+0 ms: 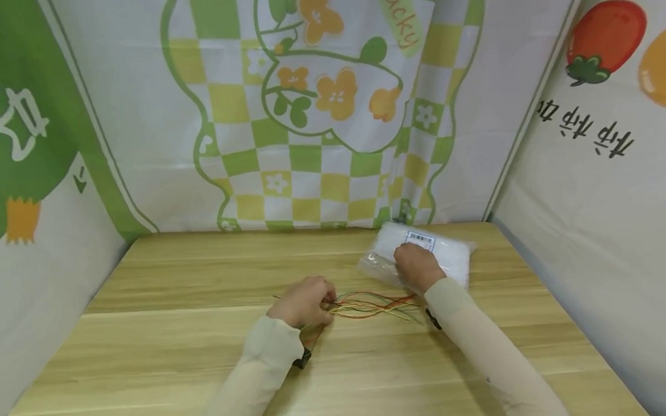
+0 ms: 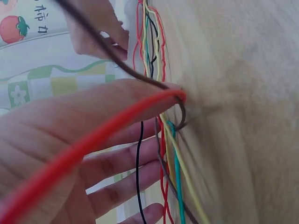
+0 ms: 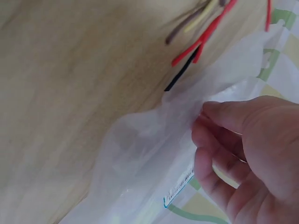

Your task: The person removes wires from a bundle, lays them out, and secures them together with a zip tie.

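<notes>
A loose bundle of thin coloured wires (image 1: 372, 305), red, yellow, green, black and brown, lies across the table. My left hand (image 1: 304, 302) grips it near its left part, the thumb (image 2: 154, 93) over the wires and the fingers behind them. A red wire and a brown wire loop up close to the left wrist camera. My right hand (image 1: 419, 266) is over a clear plastic packet (image 3: 135, 154) with white contents, its fingers curled and thumb tip against the index finger. Nothing shows between those fingertips. Cut wire ends (image 3: 187, 53) lie just beyond the packet's edge.
The packet bears a small barcode label (image 1: 421, 240) and lies at the back right of the wooden table (image 1: 165, 355). A patterned curtain (image 1: 332, 189) hangs along the back edge, with printed cloth on both sides.
</notes>
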{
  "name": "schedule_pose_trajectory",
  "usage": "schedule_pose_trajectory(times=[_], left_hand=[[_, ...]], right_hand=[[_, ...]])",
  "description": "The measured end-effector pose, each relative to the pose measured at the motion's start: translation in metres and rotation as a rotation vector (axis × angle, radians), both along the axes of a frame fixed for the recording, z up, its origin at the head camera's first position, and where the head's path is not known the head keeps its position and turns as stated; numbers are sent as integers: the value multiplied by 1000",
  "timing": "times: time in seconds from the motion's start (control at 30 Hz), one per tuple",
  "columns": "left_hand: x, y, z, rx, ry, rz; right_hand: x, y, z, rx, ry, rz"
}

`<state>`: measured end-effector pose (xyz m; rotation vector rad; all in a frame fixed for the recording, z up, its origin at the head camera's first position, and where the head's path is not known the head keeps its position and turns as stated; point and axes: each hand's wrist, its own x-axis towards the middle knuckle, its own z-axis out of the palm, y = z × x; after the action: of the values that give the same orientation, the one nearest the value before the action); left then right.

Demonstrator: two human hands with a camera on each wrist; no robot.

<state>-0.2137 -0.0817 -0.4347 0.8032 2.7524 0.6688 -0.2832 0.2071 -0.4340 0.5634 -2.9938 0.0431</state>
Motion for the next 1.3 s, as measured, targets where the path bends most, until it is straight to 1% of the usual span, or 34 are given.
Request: schedule_pose_trajectory(times=[0.1,0.2,0.33,0.43,0.57,0.73,0.9,1.03,1.1,1.2,1.3], left_hand=[[-1,1,4,1,5,-3],[-2,3,8,-15,2,-8],[-6,8,12,-32,-3,-13],[-9,11,11,-36,3,-21],[-9,12,8,-39,10,-31],[-8,11,6,-35,-1,-34],[-7,7,3,-36,0,-21],[-6,5,1,-37,10,-22],[-6,3,1,-33,15,-28],[-4,1,0,-28,16,-34],[-3,-1,0,-53,21,-31]], right_hand=[[-3,0,0,-35,23,-6],[-6,1,1,-25,6,-43],[-6,5,6,-24,-69,-102],[-7,11,8,-72,-138,-129],[-3,17,8,-128,-177,-119],[5,18,10,-124,-181,-98],[8,16,17,-99,-155,-73],[10,15,21,-103,-117,-24],[12,15,22,-97,-92,13],[14,14,22,-56,-27,81],[18,12,22,-9,72,163]])
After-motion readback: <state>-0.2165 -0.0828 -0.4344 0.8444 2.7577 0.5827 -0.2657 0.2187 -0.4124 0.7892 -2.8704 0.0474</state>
